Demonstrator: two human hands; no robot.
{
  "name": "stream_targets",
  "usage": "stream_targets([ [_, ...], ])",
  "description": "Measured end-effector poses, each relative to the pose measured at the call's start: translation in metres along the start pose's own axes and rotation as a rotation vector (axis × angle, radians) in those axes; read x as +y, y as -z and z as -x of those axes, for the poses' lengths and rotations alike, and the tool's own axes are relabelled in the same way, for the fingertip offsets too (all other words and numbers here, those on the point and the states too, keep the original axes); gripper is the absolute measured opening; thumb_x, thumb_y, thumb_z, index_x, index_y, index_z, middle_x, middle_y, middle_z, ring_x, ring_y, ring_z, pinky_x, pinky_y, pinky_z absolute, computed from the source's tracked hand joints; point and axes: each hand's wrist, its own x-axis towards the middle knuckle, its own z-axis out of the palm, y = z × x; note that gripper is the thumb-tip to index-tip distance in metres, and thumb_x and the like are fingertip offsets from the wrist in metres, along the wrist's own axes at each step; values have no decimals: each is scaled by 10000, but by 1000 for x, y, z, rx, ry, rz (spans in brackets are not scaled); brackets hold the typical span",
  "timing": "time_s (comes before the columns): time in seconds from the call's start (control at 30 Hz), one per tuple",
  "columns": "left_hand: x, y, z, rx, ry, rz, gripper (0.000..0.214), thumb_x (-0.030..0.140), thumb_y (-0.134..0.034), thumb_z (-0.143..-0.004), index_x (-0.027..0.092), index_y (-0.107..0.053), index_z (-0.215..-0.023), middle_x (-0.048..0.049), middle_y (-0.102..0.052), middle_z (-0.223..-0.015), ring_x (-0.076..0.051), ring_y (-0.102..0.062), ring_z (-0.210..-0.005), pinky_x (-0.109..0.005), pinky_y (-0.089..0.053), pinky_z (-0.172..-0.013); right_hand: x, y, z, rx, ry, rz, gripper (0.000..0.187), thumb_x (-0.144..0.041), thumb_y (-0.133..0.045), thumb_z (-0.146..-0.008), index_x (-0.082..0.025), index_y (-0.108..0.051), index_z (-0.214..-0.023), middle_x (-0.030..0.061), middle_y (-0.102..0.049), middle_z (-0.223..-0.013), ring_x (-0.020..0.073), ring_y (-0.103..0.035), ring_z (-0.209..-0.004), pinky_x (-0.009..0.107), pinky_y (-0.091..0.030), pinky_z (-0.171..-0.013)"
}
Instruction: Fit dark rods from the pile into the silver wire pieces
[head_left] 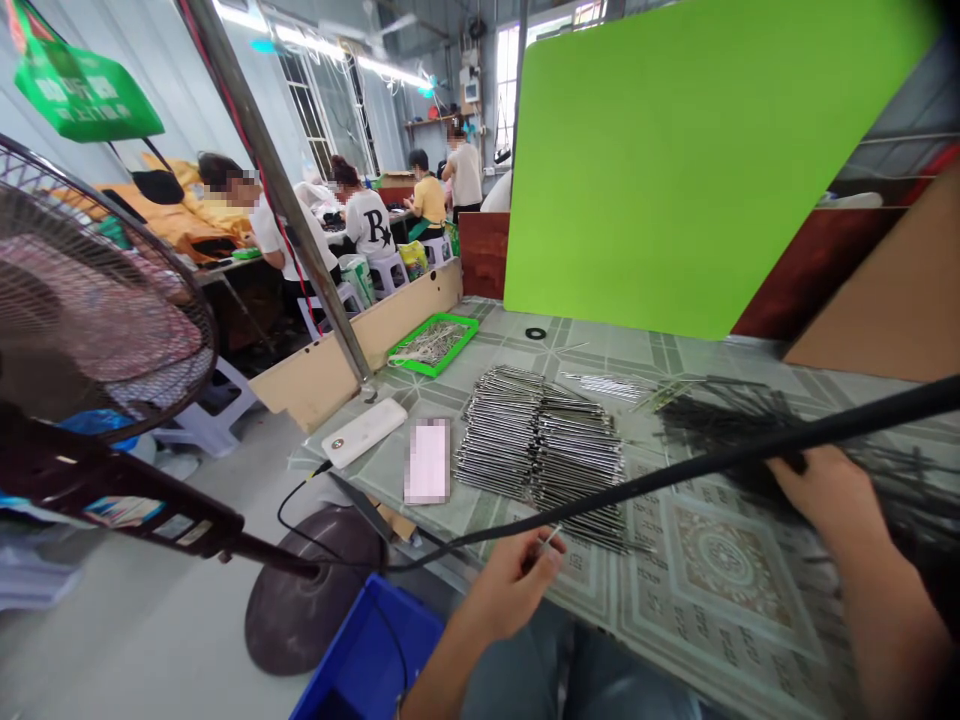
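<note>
Inspection at the fingers: the left hand [510, 585] has its fingertips [541, 556] pinched narrowly on a thin silver pin [551, 540]. The right hand [825, 495] has its fingers [795, 470] curled under a long black rod [675, 465], which lies across them. Whether they grip the rod cannot be confirmed.

Directly ahead of the left fingers, and just left of the right hand, lies a flat stack of metal rods [540, 455] on a patterned vinyl tablecloth [724, 565]. A tangled bundle of dark wires [739, 420] sits beside the right fingers and extends past them. Loose silver rods [604, 386] lie beyond the stack.

Farther out from the left fingers, toward the far table edge, are a green tray [433, 345] holding metal pieces, a white power bank [364, 432], and a pale rectangle [427, 460] too pixelated to identify. A small black ring [535, 333] lies near a green board [675, 150] standing behind the table.

Below the left hand sits a blue plastic crate [367, 650]. Left of the table stand a floor fan [90, 320] and a metal pole [277, 190]. Beyond them, 3 seated co-workers [367, 222] occupy a bench area, with 1 standing co-worker [465, 172] nearby.
</note>
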Motion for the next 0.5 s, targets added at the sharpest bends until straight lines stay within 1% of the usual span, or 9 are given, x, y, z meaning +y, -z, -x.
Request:
stream_targets([
  [0.1, 2, 0, 0, -2, -8, -12, 461, 548, -469, -846, 114, -547, -981, 36, -345, -643, -91, -291, -565, -234, -238, -532, -10, -7, 1, -134, 71, 2, 182, 5, -549, -705, -155, -589, -781, 107, -647, -960, 226, -593, -956, 274, -405, -870],
  [0.17, 3, 0, 0, 1, -12, -18, 473, 553, -465, -845, 108, -543, -987, 34, -348, -644, -93, -298, -571, -235, -246, -539, -14, -10, 2, -152, 105, 4, 201, 4, -501, -725, -144, -591, -827, 112, -642, -1012, 228, -588, -987, 275, -403, -892],
  [0.27, 1, 1, 1, 12, -11, -23, 498, 568, -454, -845, 103, -544, -995, 30, -347, -651, -98, -301, -584, -238, -256, -550, -17, -10, 5, -65, 127, -8, 158, -112, -507, -816, -129, -589, -950, 132, -626, -1054, 242, -584, -1002, 289, -411, -904],
  [0.33, -1, 2, 1, 23, -16, -32, 522, 586, -437, -846, 99, -548, -999, 26, -345, -658, -102, -300, -592, -242, -258, -555, -19, -8, 6, 12, 136, -19, 184, -205, -496, -865, -122, -585, -1003, 142, -617, -1065, 256, -575, -1023, 307, -411, -925],
  [0.4, -2, 4, 2, 55, -15, -48, 534, 593, -419, -849, 99, -552, -1002, 23, -346, -669, -105, -304, -601, -246, -263, -564, -25, -5, 7, 76, 162, -42, 226, -240, -459, -883, -107, -588, -1012, 158, -609, -1062, 268, -558, -1048, 333, -402, -950],
  [0.47, -2, 6, 3, 87, -14, -69, 514, 581, -411, -858, 106, -556, -991, 20, -354, -679, -107, -313, -612, -250, -272, -581, -36, -2, 10, 95, 227, -119, 258, -247, -427, -881, -95, -595, -1005, 169, -604, -1039, 270, -551, -1048, 362, -396, -960],
  [0.5, -2, 7, 3, 92, -15, -76, 499, 572, -407, -864, 113, -557, -986, 20, -355, -679, -108, -315, -614, -251, -273, -585, -45, -1, 13, 81, 273, -172, 270, -260, -423, -879, -97, -600, -1001, 162, -606, -1018, 259, -558, -1028, 364, -403, -951],
])
